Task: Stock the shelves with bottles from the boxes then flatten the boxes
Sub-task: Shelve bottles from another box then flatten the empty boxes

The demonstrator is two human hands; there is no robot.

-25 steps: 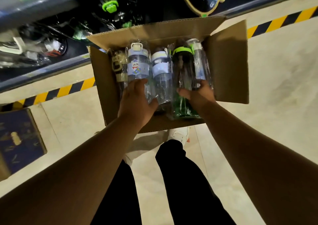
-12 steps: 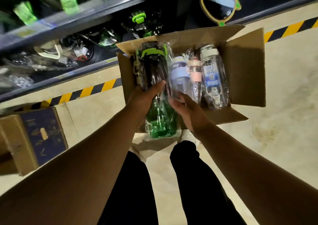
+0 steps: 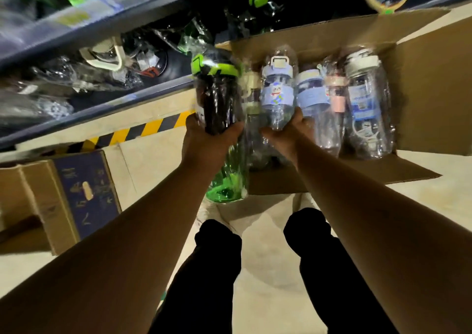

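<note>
The left hand [image 3: 207,142] grips the green bottle [image 3: 219,98] round its middle. Since half a second ago it has carried the bottle leftward, out past the left wall of the box [image 3: 429,91]. Just beside it, the right hand [image 3: 286,132], open and reaching then, now seems to clasp the lower part of the blue bottle [image 3: 277,96] (the one with the bear label). Its fingers are mostly hidden behind the bottle. That bottle lies in the box among other wrapped ones. Beyond, the shelf [image 3: 143,96] holds more wrapped bottles.
</note>
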